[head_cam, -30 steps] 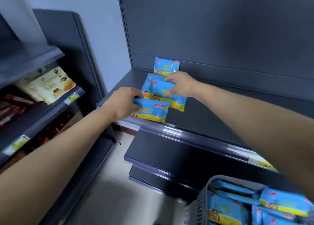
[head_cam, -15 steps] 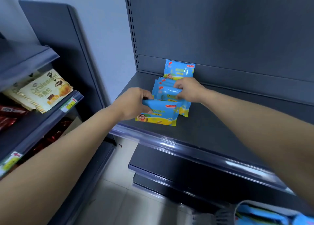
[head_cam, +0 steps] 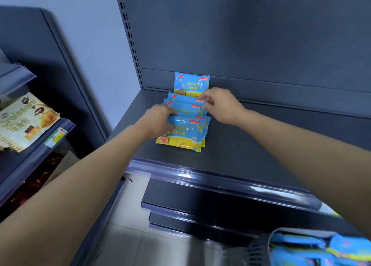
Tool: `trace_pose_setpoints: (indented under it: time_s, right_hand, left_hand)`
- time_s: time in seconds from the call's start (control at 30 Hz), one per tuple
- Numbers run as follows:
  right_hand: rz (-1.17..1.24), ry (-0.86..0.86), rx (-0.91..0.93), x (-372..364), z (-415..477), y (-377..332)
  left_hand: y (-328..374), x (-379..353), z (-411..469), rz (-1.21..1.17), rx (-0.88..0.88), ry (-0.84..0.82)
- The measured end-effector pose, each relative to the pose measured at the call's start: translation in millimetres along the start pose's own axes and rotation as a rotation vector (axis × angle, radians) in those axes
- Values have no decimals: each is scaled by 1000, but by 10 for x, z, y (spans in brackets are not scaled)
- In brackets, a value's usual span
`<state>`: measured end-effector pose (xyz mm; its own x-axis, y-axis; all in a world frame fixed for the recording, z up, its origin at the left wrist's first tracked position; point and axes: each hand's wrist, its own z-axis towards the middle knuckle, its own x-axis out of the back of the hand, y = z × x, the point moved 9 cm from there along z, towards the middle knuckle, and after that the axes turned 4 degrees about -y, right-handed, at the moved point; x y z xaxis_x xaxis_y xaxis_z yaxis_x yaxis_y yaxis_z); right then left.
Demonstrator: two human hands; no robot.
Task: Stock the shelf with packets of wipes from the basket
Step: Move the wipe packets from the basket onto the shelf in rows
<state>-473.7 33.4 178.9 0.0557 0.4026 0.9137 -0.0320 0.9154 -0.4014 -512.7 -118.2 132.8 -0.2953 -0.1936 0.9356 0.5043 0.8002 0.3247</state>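
Now your left hand (head_cam: 158,121) curls round the left end of the front packet (head_cam: 186,134) on the shelf (head_cam: 241,145); your right hand (head_cam: 222,105) pinches the top edge of the middle packet (head_cam: 184,106) behind it. More packets (head_cam: 301,247) sit in the basket (head_cam: 258,251).

Basket (head_cam: 256,250) cut off at the bottom right corner, its packets (head_cam: 297,248) a blue blur, left hand (head_cam: 158,120) hiding one end of the front packet (head_cam: 188,134), right hand (head_cam: 221,105) covering ends of the middle packets (head_cam: 184,105), snack bag (head_cam: 24,121) clipped by the left edge, red things (head_cam: 36,182) below perhaps wrappers
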Motion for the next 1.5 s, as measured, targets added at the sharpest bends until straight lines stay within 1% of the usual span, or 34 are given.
trace_pose_setpoints:
  time_s: [0.17,0.3,0.4,0.57,0.67,0.77,0.9,1.03,1.13,1.23,1.3,1.37,1.5]
  right_hand:
    - [-152,27,55,58,-268,-96]
    - [-242,38,99,125,-526,-149]
    - [-344,74,129,238,-770,-162]
    - [-522,140,119,495,-1296,10]
    - [-561,187,103,685,-1674,185]
    - [-550,217,88,840,-2093,397]
    - [-546,210,11,967,-2749,888]
    - [-535,138,-81,922,-3347,1508]
    - [-524,61,-111,759,-3679,1926]
    - [-531,-62,-115,440,-3945,2306]
    - [-565,-163,-112,196,-4075,2516]
    - [-631,-227,-64,-7,-4156,2600]
    - [-754,-168,117,-239,-4204,2457]
  left_hand:
    - [48,-20,-46,158,27,76]
    - [269,61,-204,221,-11,182]
    - [641,164,-382,169,-103,284]
    - [1488,278,-779,81,-333,444]
    - [1969,250,-1031,77,-438,495]
    - [2387,124,-1243,72,-500,511]
    - [2994,-287,-1464,42,-552,455]
    - [3538,-864,-1586,2,-587,342]
    - [3808,-1341,-1640,3,-575,247]
    - [3949,-1749,-1695,6,-540,167]
    - [3974,-1940,-1723,12,-503,142]
    - [3966,-2095,-1755,17,-462,117]
    - [3873,-2344,-1869,20,-381,66]
